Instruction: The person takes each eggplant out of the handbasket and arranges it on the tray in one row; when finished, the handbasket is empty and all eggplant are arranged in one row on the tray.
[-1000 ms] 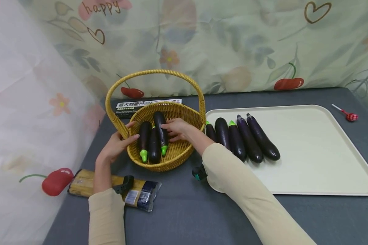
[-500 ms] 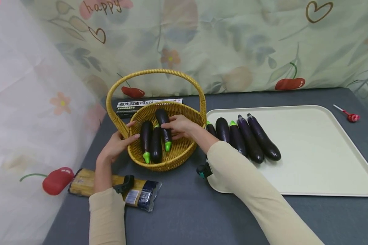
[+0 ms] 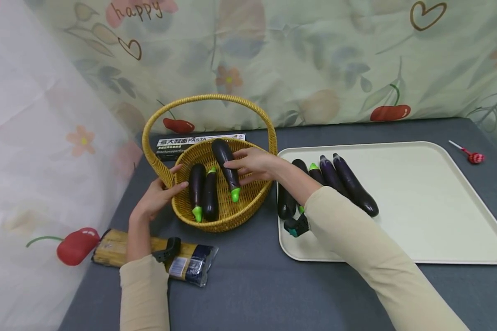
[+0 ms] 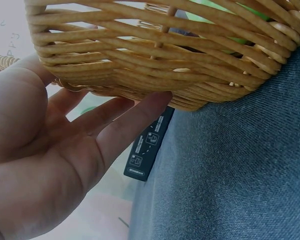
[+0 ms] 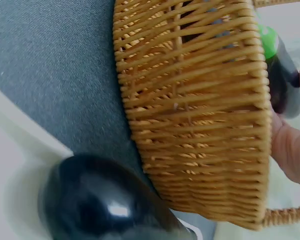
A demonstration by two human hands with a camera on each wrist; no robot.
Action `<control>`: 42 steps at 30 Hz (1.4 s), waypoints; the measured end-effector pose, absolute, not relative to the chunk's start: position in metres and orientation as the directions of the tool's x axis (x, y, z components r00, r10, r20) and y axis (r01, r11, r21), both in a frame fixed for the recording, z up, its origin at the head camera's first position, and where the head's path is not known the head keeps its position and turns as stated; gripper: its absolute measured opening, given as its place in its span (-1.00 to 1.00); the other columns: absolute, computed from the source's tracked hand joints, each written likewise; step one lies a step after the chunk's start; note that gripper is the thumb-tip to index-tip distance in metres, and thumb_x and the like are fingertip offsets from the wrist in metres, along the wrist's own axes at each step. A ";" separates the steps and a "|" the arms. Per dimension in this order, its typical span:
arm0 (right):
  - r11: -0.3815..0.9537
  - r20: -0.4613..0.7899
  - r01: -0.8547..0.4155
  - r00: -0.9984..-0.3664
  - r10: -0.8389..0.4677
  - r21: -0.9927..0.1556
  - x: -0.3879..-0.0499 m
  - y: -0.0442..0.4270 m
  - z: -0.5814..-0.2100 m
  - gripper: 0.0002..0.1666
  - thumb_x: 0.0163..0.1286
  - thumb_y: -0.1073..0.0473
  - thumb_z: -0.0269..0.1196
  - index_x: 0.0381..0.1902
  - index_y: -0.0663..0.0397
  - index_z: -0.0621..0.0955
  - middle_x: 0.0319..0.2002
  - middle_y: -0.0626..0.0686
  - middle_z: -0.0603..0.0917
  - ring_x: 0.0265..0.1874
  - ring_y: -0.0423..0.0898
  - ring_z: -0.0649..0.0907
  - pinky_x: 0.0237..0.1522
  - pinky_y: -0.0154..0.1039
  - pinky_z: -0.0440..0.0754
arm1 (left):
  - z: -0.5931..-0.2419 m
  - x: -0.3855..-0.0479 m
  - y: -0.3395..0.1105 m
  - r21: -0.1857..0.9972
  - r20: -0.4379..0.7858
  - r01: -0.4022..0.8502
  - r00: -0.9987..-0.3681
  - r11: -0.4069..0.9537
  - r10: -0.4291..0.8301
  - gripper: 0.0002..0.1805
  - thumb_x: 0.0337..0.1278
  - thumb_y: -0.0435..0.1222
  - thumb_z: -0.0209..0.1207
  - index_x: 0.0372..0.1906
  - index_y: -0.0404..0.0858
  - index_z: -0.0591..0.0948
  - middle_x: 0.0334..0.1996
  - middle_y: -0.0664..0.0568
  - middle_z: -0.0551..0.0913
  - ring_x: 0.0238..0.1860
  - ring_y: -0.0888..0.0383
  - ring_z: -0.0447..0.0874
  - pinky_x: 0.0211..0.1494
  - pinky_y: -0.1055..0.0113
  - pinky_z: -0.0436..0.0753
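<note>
Golden wicker makes up the basket (image 3: 228,224) where a person's right hand (image 3: 257,163) grips an eggplant (image 3: 223,154) while the left hand (image 3: 155,197) holds the rim.

Seen from the head, the right thumb and fingers close around the gripped eggplant, its green stem end slanting toward the person; whether it touches the basket's floor cannot be told. Two other eggplants (image 3: 196,186) lie to its left. The left thumb laps over the rim; only the left wrist view shows that hand's fingers slightly spread along the outside weave, and printed diagrams on the black box (image 4: 147,145). The right wrist view brings close the glossy, rounded end of a tray eggplant (image 5: 110,200) near the edge of the pale tray (image 3: 430,202).
</note>
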State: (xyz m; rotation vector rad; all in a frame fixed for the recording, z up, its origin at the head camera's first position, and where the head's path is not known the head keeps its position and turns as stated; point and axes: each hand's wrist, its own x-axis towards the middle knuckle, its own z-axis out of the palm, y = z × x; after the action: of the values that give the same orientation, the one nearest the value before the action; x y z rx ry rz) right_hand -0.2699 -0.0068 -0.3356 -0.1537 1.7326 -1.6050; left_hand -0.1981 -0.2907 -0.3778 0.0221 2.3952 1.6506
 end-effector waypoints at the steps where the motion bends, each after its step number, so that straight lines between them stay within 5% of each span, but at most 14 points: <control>1: 0.202 -0.434 0.392 -0.702 -0.564 -0.897 -0.269 -0.004 -0.334 -0.18 0.38 0.15 0.23 0.47 0.09 0.12 0.19 0.20 0.45 0.12 0.11 0.52 -0.13 -0.08 0.60 | -0.378 -0.198 -0.291 0.923 -0.182 -0.118 -0.973 0.366 0.144 -0.21 0.31 -0.10 0.15 0.52 -0.03 0.05 0.32 -0.30 0.25 0.20 -0.15 0.35 0.01 0.24 0.49; 6: 0.213 -0.408 0.356 -0.674 -0.616 -0.910 -0.258 0.010 -0.326 -0.18 0.40 0.14 0.21 0.48 0.09 0.09 0.21 0.19 0.43 0.12 0.08 0.52 -0.10 -0.07 0.59 | -0.380 -0.198 -0.291 0.923 -0.175 -0.112 -0.974 0.367 0.142 -0.21 0.30 -0.08 0.15 0.52 -0.05 0.05 0.33 -0.29 0.24 0.23 -0.12 0.31 0.09 0.15 0.44; 32: 0.296 -0.391 0.255 -0.577 -0.717 -0.920 -0.211 0.120 -0.327 -0.17 0.36 0.17 0.26 0.45 0.17 0.11 0.15 0.24 0.47 0.09 0.13 0.53 -0.02 0.05 0.53 | -0.381 -0.201 -0.291 0.914 -0.190 -0.125 -0.972 0.387 0.135 -0.16 0.25 -0.01 0.18 0.52 -0.03 0.05 0.30 -0.24 0.30 0.20 -0.08 0.35 0.00 0.35 0.48; 42: 0.334 -0.415 0.249 -0.610 -0.675 -0.909 -0.205 0.166 -0.334 -0.13 0.34 0.17 0.27 0.43 0.29 0.08 0.11 0.27 0.47 0.01 0.08 0.55 -0.05 0.05 0.54 | -0.381 -0.200 -0.291 0.916 -0.184 -0.121 -0.974 0.384 0.132 -0.16 0.25 -0.01 0.17 0.52 -0.05 0.04 0.33 -0.26 0.26 0.25 -0.10 0.30 0.17 0.09 0.38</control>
State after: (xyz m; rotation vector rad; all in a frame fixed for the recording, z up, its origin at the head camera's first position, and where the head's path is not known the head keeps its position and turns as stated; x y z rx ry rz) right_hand -0.2052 0.1660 -0.3341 -0.3803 1.7673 -1.3993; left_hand -0.2002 -0.2911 -0.3811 0.0096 2.4164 1.6282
